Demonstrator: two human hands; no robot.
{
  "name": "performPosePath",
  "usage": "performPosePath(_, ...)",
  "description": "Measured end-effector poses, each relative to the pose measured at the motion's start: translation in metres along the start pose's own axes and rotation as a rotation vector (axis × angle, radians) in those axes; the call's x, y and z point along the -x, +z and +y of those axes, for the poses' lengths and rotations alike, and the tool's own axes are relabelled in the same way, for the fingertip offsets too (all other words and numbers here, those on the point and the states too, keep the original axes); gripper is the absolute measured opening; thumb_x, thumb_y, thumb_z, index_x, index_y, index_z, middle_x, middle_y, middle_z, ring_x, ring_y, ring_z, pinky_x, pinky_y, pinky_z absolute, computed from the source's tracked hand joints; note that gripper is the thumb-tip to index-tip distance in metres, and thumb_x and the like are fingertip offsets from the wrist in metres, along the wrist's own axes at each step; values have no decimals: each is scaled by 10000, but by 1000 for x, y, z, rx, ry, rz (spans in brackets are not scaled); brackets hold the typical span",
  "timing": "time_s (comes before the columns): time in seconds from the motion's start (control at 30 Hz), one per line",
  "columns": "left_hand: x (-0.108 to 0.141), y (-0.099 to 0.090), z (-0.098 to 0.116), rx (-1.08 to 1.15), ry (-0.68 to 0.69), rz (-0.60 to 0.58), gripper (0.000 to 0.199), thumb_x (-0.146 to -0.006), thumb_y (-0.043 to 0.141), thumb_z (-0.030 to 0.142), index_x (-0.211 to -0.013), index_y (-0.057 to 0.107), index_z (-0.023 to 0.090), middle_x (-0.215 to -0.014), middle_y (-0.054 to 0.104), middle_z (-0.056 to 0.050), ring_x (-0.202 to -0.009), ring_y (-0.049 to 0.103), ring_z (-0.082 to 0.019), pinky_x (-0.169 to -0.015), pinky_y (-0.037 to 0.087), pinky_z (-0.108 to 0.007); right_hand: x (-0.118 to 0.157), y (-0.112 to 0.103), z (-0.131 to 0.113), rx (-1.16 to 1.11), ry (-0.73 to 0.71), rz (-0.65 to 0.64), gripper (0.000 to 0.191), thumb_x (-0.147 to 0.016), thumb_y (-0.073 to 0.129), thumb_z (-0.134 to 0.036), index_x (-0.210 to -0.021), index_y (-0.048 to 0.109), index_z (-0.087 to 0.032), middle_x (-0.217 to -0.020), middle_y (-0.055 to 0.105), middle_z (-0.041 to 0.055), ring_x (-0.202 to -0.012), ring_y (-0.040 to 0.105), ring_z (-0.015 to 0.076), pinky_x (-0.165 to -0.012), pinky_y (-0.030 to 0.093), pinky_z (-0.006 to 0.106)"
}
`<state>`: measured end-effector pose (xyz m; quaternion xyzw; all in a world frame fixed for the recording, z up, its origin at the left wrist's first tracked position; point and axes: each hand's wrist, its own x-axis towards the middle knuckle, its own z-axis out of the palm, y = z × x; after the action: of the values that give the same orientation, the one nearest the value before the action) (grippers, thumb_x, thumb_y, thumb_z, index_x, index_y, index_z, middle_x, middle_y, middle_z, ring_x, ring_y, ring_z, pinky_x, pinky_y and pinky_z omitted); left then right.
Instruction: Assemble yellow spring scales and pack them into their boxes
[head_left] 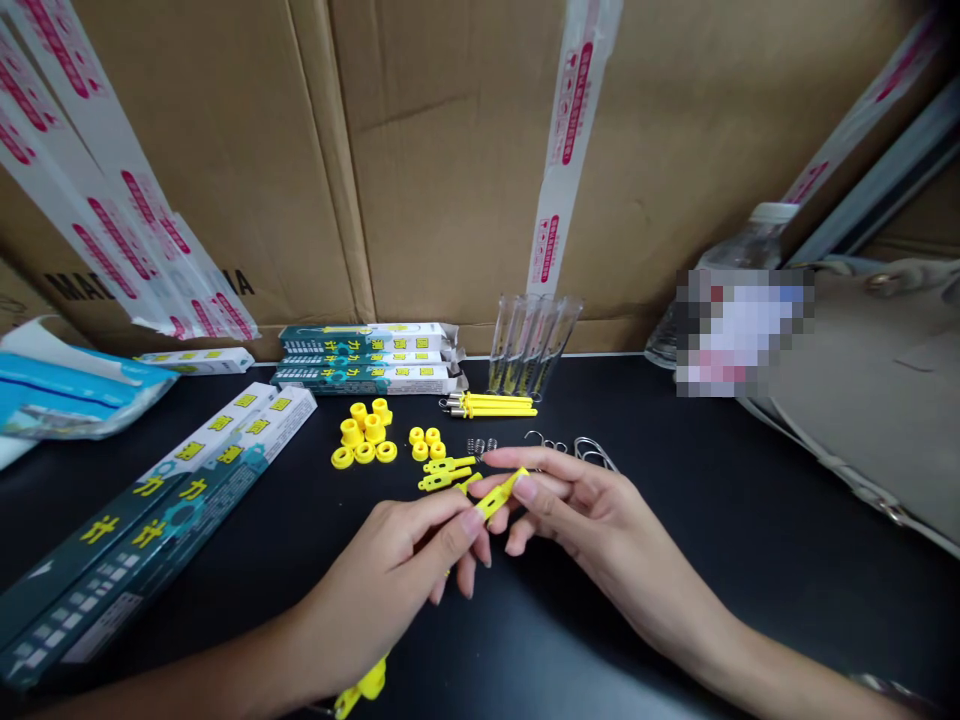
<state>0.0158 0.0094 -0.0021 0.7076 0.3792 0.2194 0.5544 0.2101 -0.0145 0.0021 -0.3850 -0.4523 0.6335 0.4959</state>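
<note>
My left hand (416,545) pinches one end of a small yellow slotted plastic piece (495,498) between thumb and fingers. The piece's other end is in the fingertips of my right hand (585,510), so both hands hold it, tilted, above the black table. Just beyond lie similar yellow slotted pieces (444,480), partly hidden by my fingers. Small metal springs (481,447) and wire hooks (596,452) rest behind my right hand. Yellow flanged caps (351,432) and small yellow rings (427,443) sit to the left of these.
Clear plastic tubes (534,345) stand behind yellow rods (499,405). Printed boxes (367,375) are stacked at the back; two long boxes (172,490) lie left. A bottle (739,250) and beige bag (870,400) stand right. More yellow parts (366,688) lie near my left forearm.
</note>
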Motion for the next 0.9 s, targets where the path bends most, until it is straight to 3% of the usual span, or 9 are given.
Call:
performPosePath(0.2, 0, -1, 0, 23, -29, -5, 339, -976, 528, 460, -852, 676, 181, -655, 627, 41, -540, 507, -90, -540, 391, -207, 2, 2, 0, 255, -120, 35, 223, -867, 736, -399, -891, 723, -178, -808, 741, 30, -639, 676, 133, -633, 569, 251)
performPosePath(0.4, -2, 0, 1, 49, -85, 43, 340, -964, 503, 440, -888, 709, 180, -717, 645, 8, -546, 539, -106, -417, 366, -173, -1, -4, 0, 574, -270, 59, 172, -922, 673, -349, -966, 773, -216, -844, 760, 24, -585, 674, 130, -595, 549, 254)
performPosePath(0.57, -4, 0, 1, 111, -131, 129, 373, -937, 513, 481, -1003, 700, 165, -742, 648, -10, -511, 521, -109, -372, 363, -172, -12, -20, -2, 951, -462, 223, 176, -968, 605, -294, -1041, 758, -246, -990, 784, 48, -867, 713, 219, -790, 553, 343)
performPosePath(0.67, -5, -1, 0, 142, -145, 142, 390, -932, 535, 495, -1091, 670, 166, -730, 648, -1, -479, 496, -96, -359, 345, -166, -21, -29, -1, 1130, -617, 227, 178, -951, 611, -209, -1069, 739, -247, -1006, 775, 61, -930, 668, 251, -832, 553, 398)
performPosePath(0.9, -4, -1, 3, 116, -152, 144, 359, -925, 549, 503, -994, 673, 173, -677, 628, 21, -440, 448, -74, -332, 313, -138, -33, -33, 8, 1258, -596, 167, 246, -930, 634, -151, -1150, 717, -226, -1088, 768, 71, -973, 610, 275, -895, 537, 472)
